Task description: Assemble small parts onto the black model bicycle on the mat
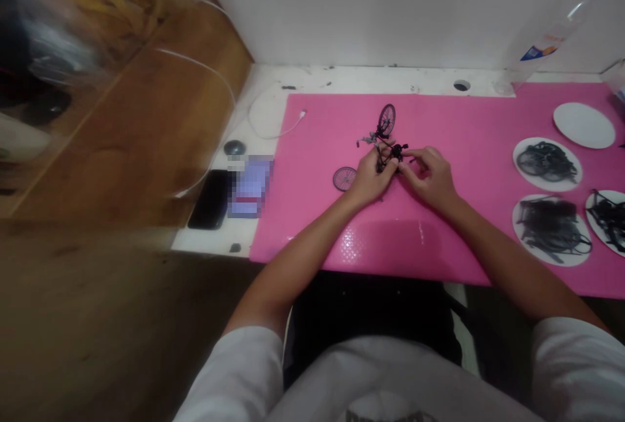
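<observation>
A small black model bicycle (pixel 399 150) is in my hands above the pink mat (pixel 312 239). One spoked wheel is on it, at its far end, near the grey handlebar. My left hand (pixel 372 176) is closed around the frame from the left, hiding part of it. Thumb and index finger of my right hand (pixel 433 179) come together at the right end of the bicycle, by its small dark parts. Whatever sits between those fingertips is too small to make out. A loose spoked wheel (pixel 344 179) lies on the mat, just left of my left hand.
At the right are white plates: one bare plate (pixel 584 125), others with dark thin parts (pixel 547 161) and black frame-like pieces (pixel 612 220). A clear bottle (pixel 547 47) stands behind them. Leftward lie a black phone (pixel 211 199), a blurred-out purple item (pixel 250 187) and a white cable (pixel 288 130).
</observation>
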The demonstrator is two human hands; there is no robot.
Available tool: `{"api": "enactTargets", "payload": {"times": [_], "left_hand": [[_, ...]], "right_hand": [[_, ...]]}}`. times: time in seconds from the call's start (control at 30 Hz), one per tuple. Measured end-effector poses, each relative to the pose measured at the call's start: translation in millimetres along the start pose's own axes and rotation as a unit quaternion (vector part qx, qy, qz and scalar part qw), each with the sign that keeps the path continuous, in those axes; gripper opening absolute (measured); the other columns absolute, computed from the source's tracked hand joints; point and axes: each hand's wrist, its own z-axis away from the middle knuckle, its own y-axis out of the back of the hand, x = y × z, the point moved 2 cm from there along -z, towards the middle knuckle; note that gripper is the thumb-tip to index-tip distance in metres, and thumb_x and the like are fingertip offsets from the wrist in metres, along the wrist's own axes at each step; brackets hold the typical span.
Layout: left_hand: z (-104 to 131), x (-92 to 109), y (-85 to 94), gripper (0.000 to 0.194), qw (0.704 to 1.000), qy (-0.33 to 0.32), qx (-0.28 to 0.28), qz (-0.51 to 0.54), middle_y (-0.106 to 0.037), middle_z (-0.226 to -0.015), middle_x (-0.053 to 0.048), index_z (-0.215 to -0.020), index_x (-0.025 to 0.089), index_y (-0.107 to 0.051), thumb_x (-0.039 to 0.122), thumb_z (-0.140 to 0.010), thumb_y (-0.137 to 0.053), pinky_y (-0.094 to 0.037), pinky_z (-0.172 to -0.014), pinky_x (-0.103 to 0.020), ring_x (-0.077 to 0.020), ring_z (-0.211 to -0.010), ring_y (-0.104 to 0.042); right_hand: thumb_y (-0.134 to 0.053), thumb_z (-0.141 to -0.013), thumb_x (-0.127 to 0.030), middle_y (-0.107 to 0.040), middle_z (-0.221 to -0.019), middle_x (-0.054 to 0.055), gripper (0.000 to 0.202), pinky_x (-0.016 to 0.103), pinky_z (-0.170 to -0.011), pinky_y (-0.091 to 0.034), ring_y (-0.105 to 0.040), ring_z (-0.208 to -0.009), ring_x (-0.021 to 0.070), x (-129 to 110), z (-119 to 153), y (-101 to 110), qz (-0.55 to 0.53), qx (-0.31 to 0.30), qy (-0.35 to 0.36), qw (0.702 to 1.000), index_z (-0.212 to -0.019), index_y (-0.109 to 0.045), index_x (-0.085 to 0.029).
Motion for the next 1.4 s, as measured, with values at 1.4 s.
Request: {"api": "enactTargets", "payload": {"times": [1.4], "left_hand": [[-7, 3, -1.5, 0.060, 0.960, 0.151, -0.029, 0.234, -0.085, -0.115, -0.012, -0.110, 0.018, -0.084, 0.059, -0.071, -0.102, -0.063, -0.099, -0.038, -0.0208, -0.100, -0.080]], "right_hand": [[-0.086, -0.082, -0.076, -0.053, -0.065, -0.002, 0.052, 0.029, -0.054, -0.032, -0.040, -0.061, 0.0133, 5, -5, 1, -0.207, -0.011, -0.227, 0.952, -0.089, -0.083, -0.025]]}}
